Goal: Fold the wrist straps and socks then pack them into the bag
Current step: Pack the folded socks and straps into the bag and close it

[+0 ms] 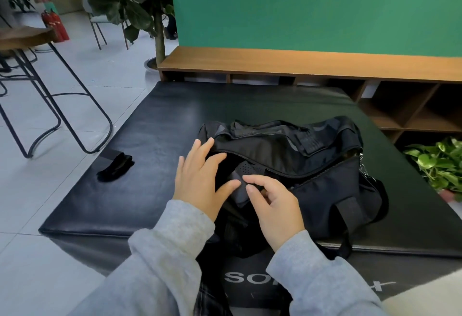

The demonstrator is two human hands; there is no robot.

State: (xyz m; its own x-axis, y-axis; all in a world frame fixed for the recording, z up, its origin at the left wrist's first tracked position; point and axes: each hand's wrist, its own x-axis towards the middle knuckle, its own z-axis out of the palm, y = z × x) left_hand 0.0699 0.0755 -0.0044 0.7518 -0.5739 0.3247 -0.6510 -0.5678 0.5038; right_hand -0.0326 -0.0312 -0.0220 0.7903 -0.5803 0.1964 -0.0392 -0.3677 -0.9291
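Press the left hand (200,178) flat, fingers straight, on the bag (312,165) mouth on the mat (155,120); the right hand (272,203) pinches the grey strap (238,190); tuck it deep; the folded black piece (115,167) waits far left.

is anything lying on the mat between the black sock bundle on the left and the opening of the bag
Nothing visible does. The black sock bundle lies alone on the black mat, with bare mat between it and the bag. Only the left hand and right hand sit at the bag's unzipped opening, over a dark perforated item there.
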